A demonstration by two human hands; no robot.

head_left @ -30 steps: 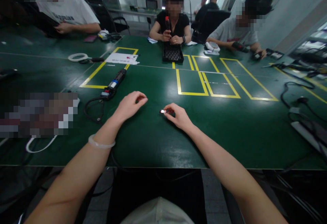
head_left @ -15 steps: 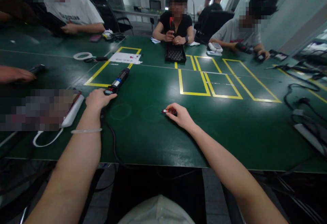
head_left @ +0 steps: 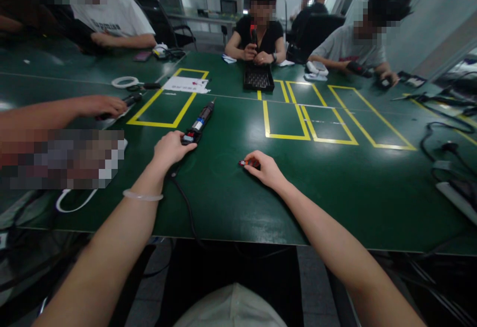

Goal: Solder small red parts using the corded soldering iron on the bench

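Note:
My left hand is closed round the rear end of a black corded electric screwdriver with a blue and white label. The tool's pointed tip faces away from me, toward the far side of the green table, and its cable trails back over the near edge. In my right hand, thumb and fingers pinch a small black, red and orange piece just above or on the tabletop. Most of that piece is hidden by the fingers, and its kind does not show.
Yellow tape rectangles mark the green table. A black tray stands before a person opposite. Another person's hand reaches in from the left above a white power strip. Cables lie at right.
My left hand has moved right with the electric screwdriver, out of the left tape rectangle. The neighbour's hand at left has reached further in. My right hand stays almost where it was.

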